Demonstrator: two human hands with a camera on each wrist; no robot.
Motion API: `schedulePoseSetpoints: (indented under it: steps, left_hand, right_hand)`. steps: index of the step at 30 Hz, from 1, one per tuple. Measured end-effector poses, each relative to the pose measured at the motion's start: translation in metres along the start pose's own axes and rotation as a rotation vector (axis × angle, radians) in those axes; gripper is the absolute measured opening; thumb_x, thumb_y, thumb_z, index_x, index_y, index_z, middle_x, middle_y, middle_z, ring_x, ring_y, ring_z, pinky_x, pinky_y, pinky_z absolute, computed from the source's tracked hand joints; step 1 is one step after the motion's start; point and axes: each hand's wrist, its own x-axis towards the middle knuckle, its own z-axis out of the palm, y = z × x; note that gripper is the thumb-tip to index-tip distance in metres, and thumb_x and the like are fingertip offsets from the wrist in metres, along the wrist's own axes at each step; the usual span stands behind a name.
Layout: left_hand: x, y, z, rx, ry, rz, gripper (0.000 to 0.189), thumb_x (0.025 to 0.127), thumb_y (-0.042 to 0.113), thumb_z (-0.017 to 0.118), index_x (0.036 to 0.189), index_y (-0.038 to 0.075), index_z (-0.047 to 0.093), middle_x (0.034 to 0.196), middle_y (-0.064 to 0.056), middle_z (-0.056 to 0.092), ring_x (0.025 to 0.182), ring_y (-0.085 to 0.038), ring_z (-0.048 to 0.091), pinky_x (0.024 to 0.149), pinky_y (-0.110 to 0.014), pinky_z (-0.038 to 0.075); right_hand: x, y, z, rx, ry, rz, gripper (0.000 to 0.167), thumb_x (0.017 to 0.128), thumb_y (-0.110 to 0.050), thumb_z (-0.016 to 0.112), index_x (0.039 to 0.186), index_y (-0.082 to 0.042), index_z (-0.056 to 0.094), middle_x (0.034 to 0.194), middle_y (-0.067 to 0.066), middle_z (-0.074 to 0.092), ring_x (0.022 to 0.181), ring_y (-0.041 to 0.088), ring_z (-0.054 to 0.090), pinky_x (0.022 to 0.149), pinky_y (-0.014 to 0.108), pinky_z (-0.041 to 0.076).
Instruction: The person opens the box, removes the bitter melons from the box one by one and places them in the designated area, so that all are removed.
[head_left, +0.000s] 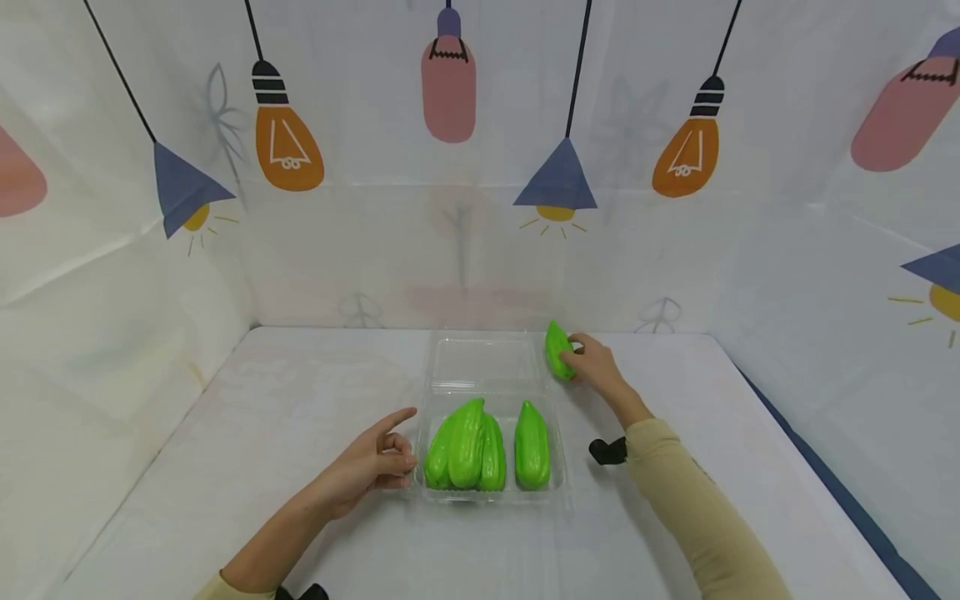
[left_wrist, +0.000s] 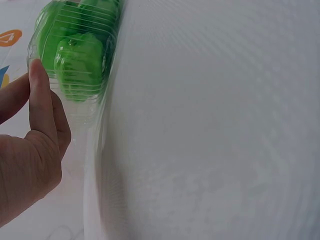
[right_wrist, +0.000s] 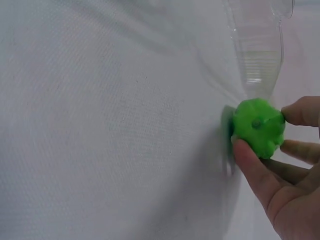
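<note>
A clear plastic clamshell box (head_left: 557, 492) lies with its lid (head_left: 487, 362) folded back, away from me. Several glossy ridged green peppers sit in it: a cluster (head_left: 466, 446) on the left and a single pepper (head_left: 532, 447) on the right, with a gap between. My right hand (head_left: 596, 367) holds another green pepper (head_left: 557, 350) between thumb and fingers, just right of the lid. In the right wrist view, its lobed end (right_wrist: 257, 125) faces the camera. My left hand (head_left: 375, 462) touches the box's left side, index finger extended and the other fingers bent.
The box rests on a white tabletop (head_left: 300, 400). White sheeting printed with lamps (head_left: 465, 250) rises behind the table and along both sides. A dark blue strip (head_left: 825, 483) runs along the right edge. A black piece (head_left: 607, 452) sits by my right wrist.
</note>
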Motion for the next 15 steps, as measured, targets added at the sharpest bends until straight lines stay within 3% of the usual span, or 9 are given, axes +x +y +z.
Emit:
schedulePoseSetpoints:
  steps: [15]
  left_hand:
    - [0.0013,-0.0037,-0.0013,-0.012,-0.009,0.000,0.080,0.094,0.012,0.066,0.158,0.018,0.018,0.096,-0.002,0.050,0.081,-0.011,0.059,0.075,-0.027,0.060]
  right_hand:
    - [-0.0016,0.0046,0.0050,-0.051,0.032,-0.011,0.055,0.099,-0.032,0.052,0.145,-0.002,0.044,0.131,0.029,0.059,0.101,0.032,0.067,0.070,0.030,0.060]
